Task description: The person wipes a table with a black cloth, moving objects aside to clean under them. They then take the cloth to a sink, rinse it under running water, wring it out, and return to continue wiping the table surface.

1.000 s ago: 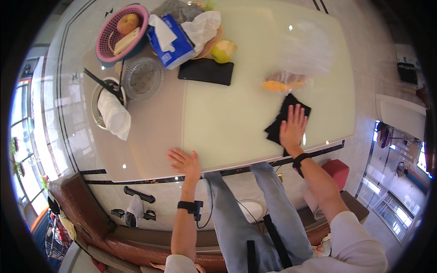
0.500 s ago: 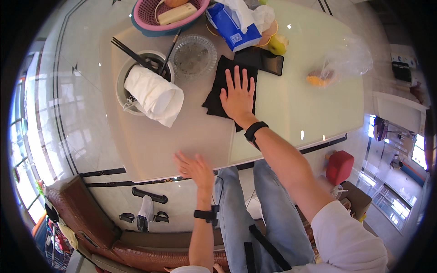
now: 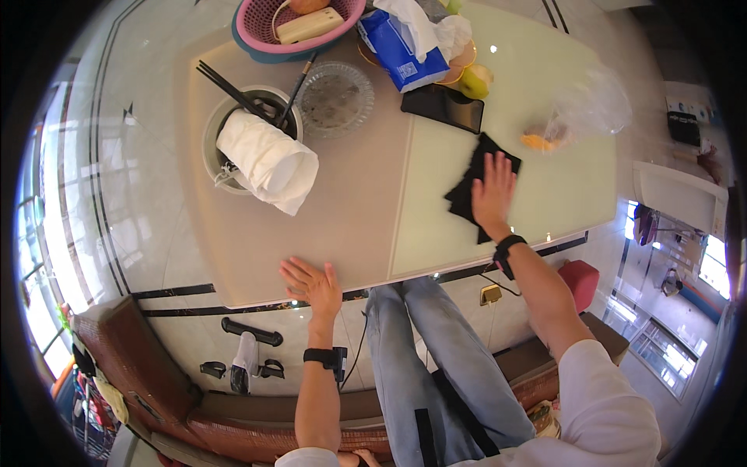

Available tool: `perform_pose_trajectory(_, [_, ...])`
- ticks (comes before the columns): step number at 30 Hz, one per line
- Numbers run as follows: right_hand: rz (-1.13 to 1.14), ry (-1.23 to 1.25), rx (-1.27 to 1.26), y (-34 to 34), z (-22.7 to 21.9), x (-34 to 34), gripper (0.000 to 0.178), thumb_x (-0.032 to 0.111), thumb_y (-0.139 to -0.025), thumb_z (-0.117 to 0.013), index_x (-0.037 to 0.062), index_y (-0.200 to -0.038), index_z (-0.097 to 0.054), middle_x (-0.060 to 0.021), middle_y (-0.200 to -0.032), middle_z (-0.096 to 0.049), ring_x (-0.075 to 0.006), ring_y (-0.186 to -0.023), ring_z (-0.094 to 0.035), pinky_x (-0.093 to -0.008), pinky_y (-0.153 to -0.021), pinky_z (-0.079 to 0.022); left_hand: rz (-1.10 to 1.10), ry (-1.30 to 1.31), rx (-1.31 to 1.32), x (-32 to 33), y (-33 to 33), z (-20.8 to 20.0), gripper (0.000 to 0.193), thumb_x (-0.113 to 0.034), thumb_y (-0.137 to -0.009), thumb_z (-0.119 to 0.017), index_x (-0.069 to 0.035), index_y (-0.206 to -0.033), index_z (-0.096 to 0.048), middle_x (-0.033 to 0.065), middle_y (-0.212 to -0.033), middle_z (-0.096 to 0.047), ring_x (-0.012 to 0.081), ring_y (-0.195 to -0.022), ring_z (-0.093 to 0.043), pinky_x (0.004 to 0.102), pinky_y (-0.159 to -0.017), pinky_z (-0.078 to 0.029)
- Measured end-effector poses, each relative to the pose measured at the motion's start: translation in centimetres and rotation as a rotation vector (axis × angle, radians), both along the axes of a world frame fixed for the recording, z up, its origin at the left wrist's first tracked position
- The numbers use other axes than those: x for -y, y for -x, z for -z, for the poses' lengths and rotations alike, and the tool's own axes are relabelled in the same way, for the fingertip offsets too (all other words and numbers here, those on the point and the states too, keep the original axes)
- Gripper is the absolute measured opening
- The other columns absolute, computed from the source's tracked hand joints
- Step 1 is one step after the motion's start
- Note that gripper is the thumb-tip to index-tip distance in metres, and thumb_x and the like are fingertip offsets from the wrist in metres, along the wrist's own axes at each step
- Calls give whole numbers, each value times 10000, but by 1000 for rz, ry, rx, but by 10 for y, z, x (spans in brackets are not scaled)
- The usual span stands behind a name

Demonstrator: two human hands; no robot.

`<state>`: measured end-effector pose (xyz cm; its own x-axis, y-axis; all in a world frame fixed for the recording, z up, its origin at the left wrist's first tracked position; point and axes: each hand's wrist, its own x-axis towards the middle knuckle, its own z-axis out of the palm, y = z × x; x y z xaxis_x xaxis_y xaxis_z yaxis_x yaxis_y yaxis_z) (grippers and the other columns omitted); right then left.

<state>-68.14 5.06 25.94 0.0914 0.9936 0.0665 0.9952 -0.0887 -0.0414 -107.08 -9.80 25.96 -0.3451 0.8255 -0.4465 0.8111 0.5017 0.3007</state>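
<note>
The right hand lies flat and open on the black cloth, directly under it — its long side points away from the person. The left hand, open and empty, rests at the bench edge, well apart.

Bright daylight, glare spots on glossy table, sharp centre, fisheye-bent edges, black rim.

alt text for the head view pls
A person's right hand presses flat on a black cloth on a pale table, while the left hand rests open at its near edge. Dishes and a pink basket crowd the far side.
</note>
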Motion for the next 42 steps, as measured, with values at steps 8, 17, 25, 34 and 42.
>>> perform_pose_trajectory(8, [205, -22, 53, -41, 7, 25, 628, 287, -966, -432, 154, -1552, -248, -119, -1615, -210, -342, -1475, -199, -522, -1183, -129, -7, 18, 49, -3, 7, -3, 905, -568, -1004, -298, 82, -1506, 82, 305, -1578, 136, 454, -1453, 187, 720, -1053, 25])
perform_pose_trajectory(17, [-147, 81, -77, 164, -13, 0, 658, 330, -916, -498, 149, -1525, -325, -133, -1602, -247, -342, -1476, -207, -525, -1190, -124, -38, 61, 120, -4, 6, -4, 926, -572, -989, -335, 59, -1516, 91, 295, -1583, 150, 438, -1454, 216, 705, -1064, 40])
perform_pose_trajectory(25, [-501, 185, -332, 350, -24, 39, 611, 363, -895, -499, 157, -1466, -427, -117, -1573, -315, -347, -1458, -249, -542, -1188, -143, -278, -258, 173, -1, 60, -21, 674, -422, -1023, -385, 57, -1477, -248, 280, -1494, -306, 409, -1376, -277, 545, -1129, -159])
perform_pose_trajectory(34, [-806, 214, -457, 372, -21, 97, 669, 379, -877, -573, 189, -1491, -387, -89, -1602, -262, -298, -1481, -216, -494, -1201, -141, -583, -161, 75, 16, 279, 30, 712, -501, -1033, -324, 48, -1485, -272, 237, -1530, -303, 379, -1413, -286, 447, -1158, -218])
perform_pose_trajectory(42, [4, -129, -8, 44, 1, 43, 628, 270, -934, -507, 140, -1521, -323, -136, -1589, -271, -373, -1457, -239, -540, -1177, -176, -560, -10, 737, 14, 263, 24, 953, -723, -956, -218, -34, -1545, 78, 106, -1637, 99, 233, -1512, 56, 363, -1212, 7])
